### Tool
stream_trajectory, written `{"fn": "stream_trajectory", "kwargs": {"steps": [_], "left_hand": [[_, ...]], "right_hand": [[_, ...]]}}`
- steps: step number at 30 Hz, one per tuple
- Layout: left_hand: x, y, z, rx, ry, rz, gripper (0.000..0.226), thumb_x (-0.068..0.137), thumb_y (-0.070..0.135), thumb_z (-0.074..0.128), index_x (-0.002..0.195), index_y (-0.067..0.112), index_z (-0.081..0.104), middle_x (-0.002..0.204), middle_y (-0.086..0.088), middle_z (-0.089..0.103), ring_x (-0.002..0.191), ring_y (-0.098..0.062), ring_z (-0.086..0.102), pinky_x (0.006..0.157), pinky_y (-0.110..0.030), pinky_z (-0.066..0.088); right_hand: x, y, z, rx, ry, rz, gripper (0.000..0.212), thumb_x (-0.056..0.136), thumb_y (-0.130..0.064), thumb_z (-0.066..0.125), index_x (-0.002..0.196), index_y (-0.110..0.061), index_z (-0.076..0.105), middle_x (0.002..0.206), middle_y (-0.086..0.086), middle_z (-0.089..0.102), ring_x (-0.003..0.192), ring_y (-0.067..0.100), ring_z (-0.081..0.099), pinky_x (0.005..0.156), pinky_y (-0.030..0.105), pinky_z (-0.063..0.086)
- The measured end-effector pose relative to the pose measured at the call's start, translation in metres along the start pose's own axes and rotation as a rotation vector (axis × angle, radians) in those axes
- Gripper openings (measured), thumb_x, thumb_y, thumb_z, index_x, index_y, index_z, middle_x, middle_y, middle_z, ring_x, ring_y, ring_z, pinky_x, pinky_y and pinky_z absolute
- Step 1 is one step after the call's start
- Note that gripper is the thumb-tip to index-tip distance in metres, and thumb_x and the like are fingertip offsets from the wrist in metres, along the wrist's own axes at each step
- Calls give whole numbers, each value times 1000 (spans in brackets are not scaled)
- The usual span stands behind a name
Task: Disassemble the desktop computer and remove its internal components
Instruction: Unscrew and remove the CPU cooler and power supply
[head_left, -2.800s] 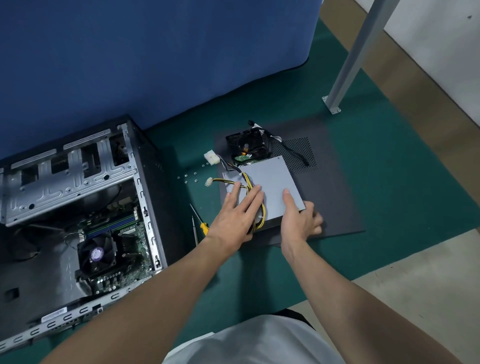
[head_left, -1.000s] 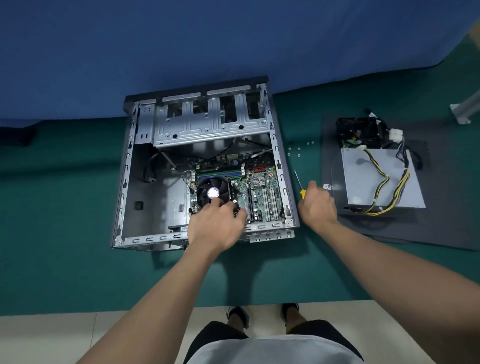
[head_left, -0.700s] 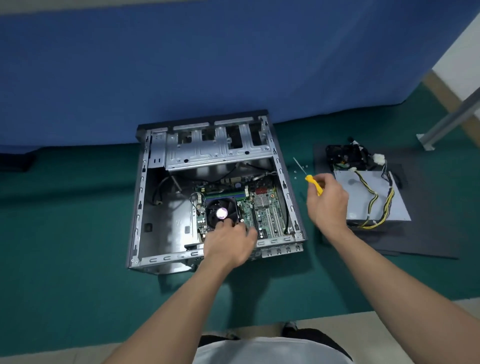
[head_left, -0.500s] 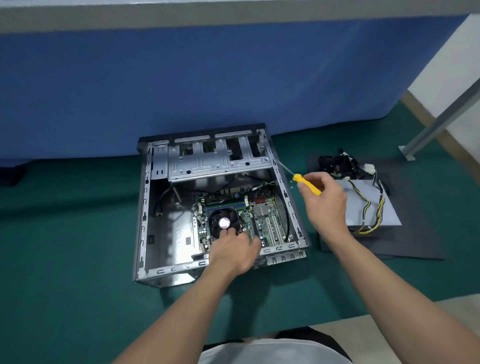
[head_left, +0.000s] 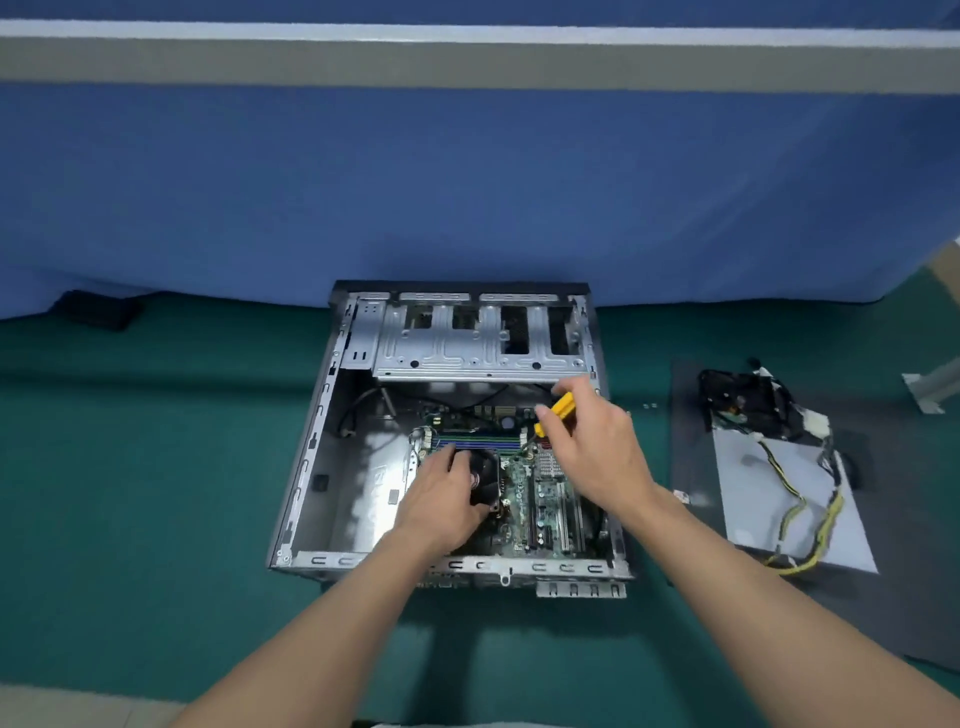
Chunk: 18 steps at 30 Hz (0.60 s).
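Note:
The open computer case (head_left: 311, 452) lies on its side on the green floor mat, its green motherboard (head_left: 550, 504) exposed. My left hand (head_left: 441, 499) rests on the black CPU cooler fan (head_left: 485, 480) with its fingers curled around the fan's left edge. My right hand (head_left: 597, 447) holds a yellow-handled screwdriver (head_left: 556, 413) over the motherboard, tip pointing down beside the fan. The removed grey power supply (head_left: 789, 499) with yellow and black cables lies on a dark panel to the right.
A dark grey side panel (head_left: 691, 441) lies right of the case, carrying a black fan (head_left: 737, 400) with wires. Small screws (head_left: 649, 406) sit on the mat between case and panel. A blue partition (head_left: 467, 182) stands behind; a metal leg (head_left: 930, 389) is at far right.
My right hand picked the screwdriver up from the mat and carried it left, into the case above the motherboard. My left hand went from the power supply to the cooler fan and stays there.

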<state>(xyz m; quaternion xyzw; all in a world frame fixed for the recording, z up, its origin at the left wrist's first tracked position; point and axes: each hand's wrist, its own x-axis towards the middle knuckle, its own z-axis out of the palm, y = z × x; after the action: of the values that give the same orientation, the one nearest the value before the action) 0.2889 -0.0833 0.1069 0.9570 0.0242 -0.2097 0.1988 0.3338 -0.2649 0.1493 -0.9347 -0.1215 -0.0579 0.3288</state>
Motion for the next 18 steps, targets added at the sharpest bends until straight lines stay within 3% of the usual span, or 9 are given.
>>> {"fn": "stream_trajectory", "kwargs": {"steps": [4,9,14,18], "left_hand": [[11,-5,1,126,-52,41,93,87,51,63,154,13,10,162,-5,3,149,-22,3,120,-36,8],[28,-6,4,261,-123,153,106,81,68,55,154,11,3,163,-6,0,149,-22,2,121,-38,8],[48,-11,10,390,-144,315,108,77,80,38,154,11,7,160,-10,17,145,-26,19,120,-40,16],[67,-20,16,477,-133,420,102,77,84,29,147,9,20,142,-11,39,127,-26,38,109,-42,29]], "right_hand": [[14,9,11,-130,-124,-233,21,96,-30,55,103,-10,53,77,-3,57,64,15,50,59,26,35],[19,24,20,-106,-233,-233,22,98,-31,49,106,-10,51,85,-1,58,71,14,48,63,28,36],[26,28,23,-50,-237,-160,20,98,-30,47,108,-13,48,86,-7,49,73,14,47,65,28,35],[27,26,25,-73,-245,-165,19,98,-27,49,107,-11,49,86,-8,48,74,12,45,64,27,35]]}}
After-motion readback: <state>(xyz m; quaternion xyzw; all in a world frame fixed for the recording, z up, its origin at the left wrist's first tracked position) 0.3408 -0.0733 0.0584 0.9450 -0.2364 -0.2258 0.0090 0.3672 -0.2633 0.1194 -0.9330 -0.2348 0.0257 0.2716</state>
